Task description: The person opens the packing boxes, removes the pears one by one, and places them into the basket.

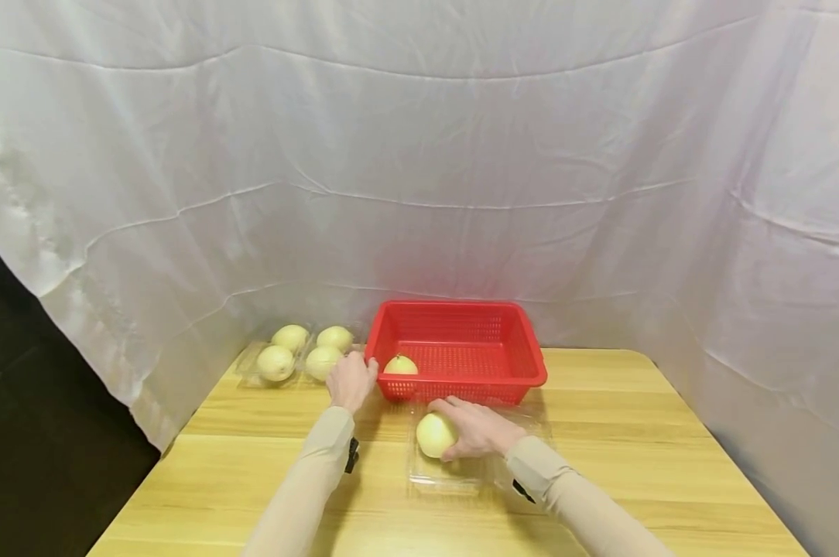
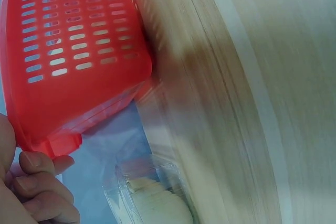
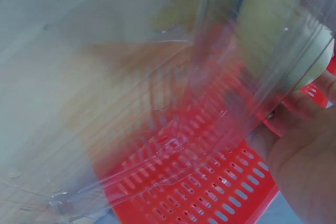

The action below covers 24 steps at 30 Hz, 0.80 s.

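Observation:
My left hand (image 1: 351, 381) grips the left rim of a red plastic basket (image 1: 478, 381), its fingers curled at the corner in the left wrist view. One pale yellow pear (image 1: 400, 367) lies inside the basket at the front left. In front of the basket, a clear plastic box (image 1: 436, 485) stands on the table with its lid side spread to the right. My right hand (image 1: 481, 428) holds a pear (image 1: 435, 435) at the box's left part. Through the clear plastic, the right wrist view shows that pear (image 3: 268, 27) blurred; whether it touches the box floor I cannot tell.
Left of the basket, clear boxes hold several pears (image 1: 276, 363), close to the left hand. A pale curtain (image 1: 461, 155) hangs behind and beside the wooden table (image 1: 614, 433). The basket's back stands near this curtain.

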Each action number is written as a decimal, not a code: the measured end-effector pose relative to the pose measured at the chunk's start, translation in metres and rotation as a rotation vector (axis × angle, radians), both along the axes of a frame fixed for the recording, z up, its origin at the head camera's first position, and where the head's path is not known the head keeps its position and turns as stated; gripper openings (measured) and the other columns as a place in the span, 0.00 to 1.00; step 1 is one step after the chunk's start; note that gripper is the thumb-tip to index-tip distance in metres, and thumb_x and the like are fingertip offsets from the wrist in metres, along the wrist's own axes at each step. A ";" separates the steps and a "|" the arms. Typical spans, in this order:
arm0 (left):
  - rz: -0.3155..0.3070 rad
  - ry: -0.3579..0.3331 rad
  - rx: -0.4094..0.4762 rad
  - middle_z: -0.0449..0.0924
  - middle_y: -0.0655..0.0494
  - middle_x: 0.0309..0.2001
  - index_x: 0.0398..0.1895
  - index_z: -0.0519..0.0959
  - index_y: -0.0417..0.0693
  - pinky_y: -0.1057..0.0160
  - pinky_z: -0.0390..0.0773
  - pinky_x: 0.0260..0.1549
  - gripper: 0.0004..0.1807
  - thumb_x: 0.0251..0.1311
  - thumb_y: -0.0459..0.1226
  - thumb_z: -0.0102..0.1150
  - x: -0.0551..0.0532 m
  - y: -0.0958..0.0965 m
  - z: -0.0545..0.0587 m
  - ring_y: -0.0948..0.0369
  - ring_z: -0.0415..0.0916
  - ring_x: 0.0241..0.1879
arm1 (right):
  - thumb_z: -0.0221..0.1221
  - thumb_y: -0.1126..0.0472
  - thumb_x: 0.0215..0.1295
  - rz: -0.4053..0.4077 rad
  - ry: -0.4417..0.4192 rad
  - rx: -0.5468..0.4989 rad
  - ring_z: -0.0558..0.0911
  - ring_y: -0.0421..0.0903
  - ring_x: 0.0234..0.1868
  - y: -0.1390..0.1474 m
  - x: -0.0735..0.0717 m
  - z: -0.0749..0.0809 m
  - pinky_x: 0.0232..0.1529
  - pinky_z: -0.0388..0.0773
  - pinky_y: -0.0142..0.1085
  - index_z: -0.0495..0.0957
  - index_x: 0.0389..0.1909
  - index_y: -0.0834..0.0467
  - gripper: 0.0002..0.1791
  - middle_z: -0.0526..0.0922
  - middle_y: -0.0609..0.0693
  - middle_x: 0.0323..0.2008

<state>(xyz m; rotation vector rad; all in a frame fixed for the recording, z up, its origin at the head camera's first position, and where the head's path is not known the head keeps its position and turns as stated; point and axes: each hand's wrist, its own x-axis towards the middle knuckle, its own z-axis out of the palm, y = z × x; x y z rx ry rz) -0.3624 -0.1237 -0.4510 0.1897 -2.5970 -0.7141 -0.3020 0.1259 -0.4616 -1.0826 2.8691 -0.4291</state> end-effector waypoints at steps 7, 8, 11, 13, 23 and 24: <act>0.003 0.001 -0.004 0.80 0.47 0.21 0.15 0.75 0.49 0.48 0.74 0.21 0.18 0.62 0.44 0.54 -0.002 -0.001 -0.001 0.44 0.80 0.26 | 0.76 0.49 0.41 0.002 0.010 0.014 0.82 0.49 0.50 -0.003 -0.004 -0.001 0.50 0.80 0.47 0.69 0.59 0.48 0.41 0.81 0.49 0.51; 0.001 0.001 -0.008 0.80 0.47 0.21 0.15 0.75 0.49 0.48 0.74 0.21 0.18 0.62 0.44 0.54 -0.003 -0.001 -0.001 0.43 0.80 0.26 | 0.76 0.49 0.41 0.006 0.019 0.017 0.82 0.48 0.50 -0.004 -0.004 -0.001 0.49 0.80 0.46 0.69 0.59 0.48 0.41 0.81 0.48 0.50; -0.003 -0.002 -0.022 0.80 0.45 0.22 0.15 0.75 0.48 0.47 0.75 0.21 0.19 0.62 0.44 0.54 -0.003 0.000 -0.002 0.42 0.81 0.26 | 0.75 0.48 0.40 0.017 0.056 0.030 0.82 0.46 0.47 -0.004 -0.005 -0.002 0.46 0.80 0.42 0.70 0.57 0.48 0.40 0.81 0.47 0.48; -0.003 -0.004 -0.021 0.80 0.45 0.22 0.15 0.75 0.48 0.47 0.75 0.21 0.19 0.62 0.44 0.54 -0.003 0.000 -0.002 0.42 0.80 0.26 | 0.74 0.47 0.39 0.019 0.084 0.036 0.82 0.45 0.45 -0.004 -0.005 -0.001 0.44 0.80 0.41 0.70 0.57 0.48 0.40 0.81 0.47 0.46; -0.009 0.003 -0.024 0.79 0.47 0.21 0.14 0.74 0.48 0.47 0.74 0.21 0.19 0.62 0.44 0.54 -0.004 -0.001 -0.002 0.43 0.80 0.26 | 0.73 0.47 0.40 -0.009 0.089 0.005 0.79 0.43 0.39 -0.001 -0.001 0.015 0.39 0.79 0.39 0.69 0.57 0.48 0.39 0.77 0.46 0.45; -0.011 0.003 -0.026 0.79 0.47 0.21 0.14 0.74 0.48 0.47 0.74 0.21 0.19 0.62 0.44 0.54 -0.004 -0.001 -0.001 0.43 0.80 0.25 | 0.73 0.47 0.40 -0.011 0.093 0.009 0.79 0.43 0.39 0.000 -0.001 0.016 0.38 0.78 0.39 0.70 0.57 0.47 0.39 0.78 0.46 0.45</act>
